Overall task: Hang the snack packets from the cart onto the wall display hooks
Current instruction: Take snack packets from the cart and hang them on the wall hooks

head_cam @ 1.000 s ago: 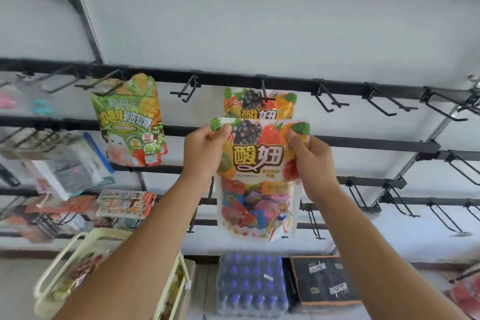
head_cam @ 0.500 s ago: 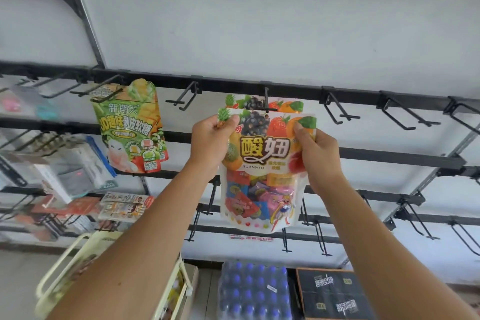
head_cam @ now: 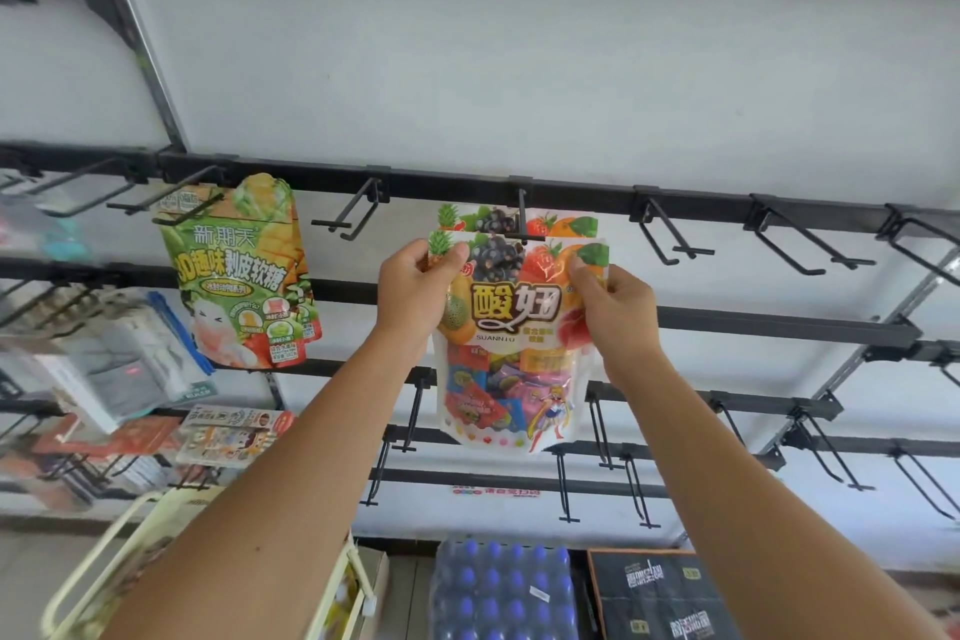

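White wall (head_cam: 519, 68), black hook rails (head_cam: 779, 327). Both hands, left (head_cam: 415, 291), right (head_cam: 618, 312), pinch packet (head_cam: 514, 343) top corners; raised since earlier, top now at hook (head_cam: 522, 218).

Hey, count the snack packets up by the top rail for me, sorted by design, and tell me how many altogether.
Fruit candy packets: 2, one held by the left hand and right hand, one already on the hook.
Green packets: 1 visible; more behind cannot be told.
Total: 3
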A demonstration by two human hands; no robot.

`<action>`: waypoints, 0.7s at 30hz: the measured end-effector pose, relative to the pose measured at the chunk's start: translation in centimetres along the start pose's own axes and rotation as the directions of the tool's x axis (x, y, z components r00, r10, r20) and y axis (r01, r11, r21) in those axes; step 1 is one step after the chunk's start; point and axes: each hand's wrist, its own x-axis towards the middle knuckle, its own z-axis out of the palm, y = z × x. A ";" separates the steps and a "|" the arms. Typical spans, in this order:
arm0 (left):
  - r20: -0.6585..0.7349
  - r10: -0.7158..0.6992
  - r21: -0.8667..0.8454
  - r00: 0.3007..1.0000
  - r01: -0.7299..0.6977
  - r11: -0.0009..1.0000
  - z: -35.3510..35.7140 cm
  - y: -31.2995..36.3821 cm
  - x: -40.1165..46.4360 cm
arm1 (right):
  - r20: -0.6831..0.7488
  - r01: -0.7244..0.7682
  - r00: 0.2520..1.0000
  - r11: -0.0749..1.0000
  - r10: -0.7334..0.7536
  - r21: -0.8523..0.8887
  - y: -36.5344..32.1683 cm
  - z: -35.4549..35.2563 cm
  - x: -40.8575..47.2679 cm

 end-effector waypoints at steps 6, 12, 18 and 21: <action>-0.052 0.028 0.049 0.998 -0.026 0.998 0.9 0.1 2.4 | -0.144 0.007 0.989 0.986 -0.031 -0.169 -0.2 0.9 1.8; -0.084 0.051 0.169 0.995 -0.037 0.985 1.5 0.1 4.3 | -0.207 -0.016 0.977 0.959 -0.044 -0.283 -1.0 1.5 3.9; -0.079 0.042 0.209 0.996 -0.025 0.978 2.2 -0.4 4.3 | -0.194 -0.015 0.980 0.942 -0.054 -0.335 -1.0 1.6 4.2; -0.084 0.051 0.211 0.995 -0.032 0.977 2.0 0.1 4.2 | -0.173 -0.025 0.984 0.931 -0.041 -0.364 -1.1 1.5 4.0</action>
